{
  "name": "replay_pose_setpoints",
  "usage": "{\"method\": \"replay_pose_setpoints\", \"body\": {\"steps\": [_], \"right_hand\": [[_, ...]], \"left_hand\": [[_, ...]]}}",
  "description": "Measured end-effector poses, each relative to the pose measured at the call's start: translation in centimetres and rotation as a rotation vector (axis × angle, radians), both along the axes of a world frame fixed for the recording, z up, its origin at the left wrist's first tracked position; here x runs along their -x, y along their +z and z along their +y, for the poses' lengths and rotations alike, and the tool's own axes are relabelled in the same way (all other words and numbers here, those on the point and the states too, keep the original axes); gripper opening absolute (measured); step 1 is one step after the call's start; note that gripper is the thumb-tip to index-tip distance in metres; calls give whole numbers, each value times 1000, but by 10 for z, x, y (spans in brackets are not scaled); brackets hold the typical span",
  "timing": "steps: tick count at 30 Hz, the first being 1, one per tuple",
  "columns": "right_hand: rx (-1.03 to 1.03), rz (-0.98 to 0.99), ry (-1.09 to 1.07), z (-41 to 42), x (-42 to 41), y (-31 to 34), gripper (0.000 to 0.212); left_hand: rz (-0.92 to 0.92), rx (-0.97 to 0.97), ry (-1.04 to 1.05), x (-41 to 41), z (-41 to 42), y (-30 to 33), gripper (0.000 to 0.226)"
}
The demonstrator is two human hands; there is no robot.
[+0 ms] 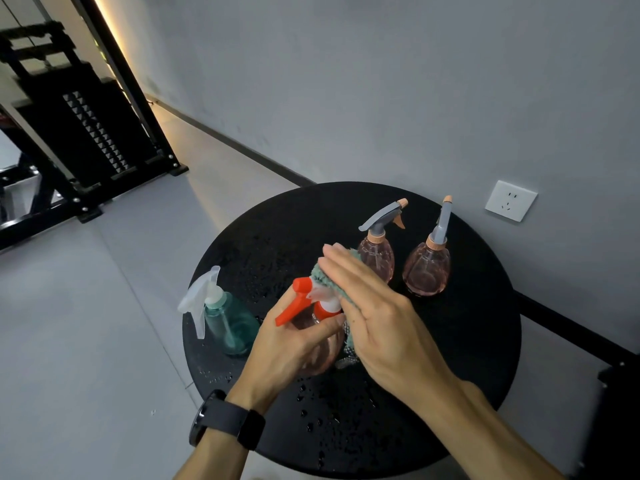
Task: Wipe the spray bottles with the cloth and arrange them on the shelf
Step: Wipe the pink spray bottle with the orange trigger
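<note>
Orange-triggered and pink-bodied, the spray bottle [317, 327] sits in your left hand [291, 344], whose fingers and thumb curl round its body just below the collar, lifted a little above the round black table [450, 393]. Your right hand [374, 306] lies flat, fingers straight, pressing the teal cloth [323, 277] against the bottle's neck and far side; a chequered corner of the cloth hangs down beneath your palm.

From the head view, three more bottles stand upright on the table: a teal bottle [230, 323] with a clear trigger just beside your left hand, and two pink bottles with grey triggers, the left pink bottle [376, 252] right behind your fingertips and the right pink bottle [427, 268] beside it near the wall. No shelf shows here.

Water droplets bead the tabletop, so I judge the bottle may be slick and could twist in your grip under the wipe. A long stroke forward could knock over the pink bottle behind your fingers. The orange trigger [294, 304] points left, near your thumb; squeezing it would wet the bottle again.
</note>
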State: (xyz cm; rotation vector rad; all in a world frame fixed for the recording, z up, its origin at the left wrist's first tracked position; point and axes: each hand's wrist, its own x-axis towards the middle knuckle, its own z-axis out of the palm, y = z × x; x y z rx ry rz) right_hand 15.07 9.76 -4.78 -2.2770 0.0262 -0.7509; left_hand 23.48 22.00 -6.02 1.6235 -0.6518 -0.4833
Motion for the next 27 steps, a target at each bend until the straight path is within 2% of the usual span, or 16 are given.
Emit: {"method": "replay_pose_setpoints", "body": {"steps": [6, 11, 19, 27], "right_hand": [[5, 18, -60, -11, 0, -14, 44], [-10, 13, -139, -23, 3, -19, 41], [-69, -12, -195, -35, 6, -20, 41], [-88, -2, -211, -41, 6, -21, 41]], "left_hand": [[86, 59, 95, -6, 2, -2, 37], [168, 156, 217, -19, 5, -9, 25], [182, 70, 293, -39, -3, -44, 29], [182, 31, 359, -47, -12, -60, 22]]}}
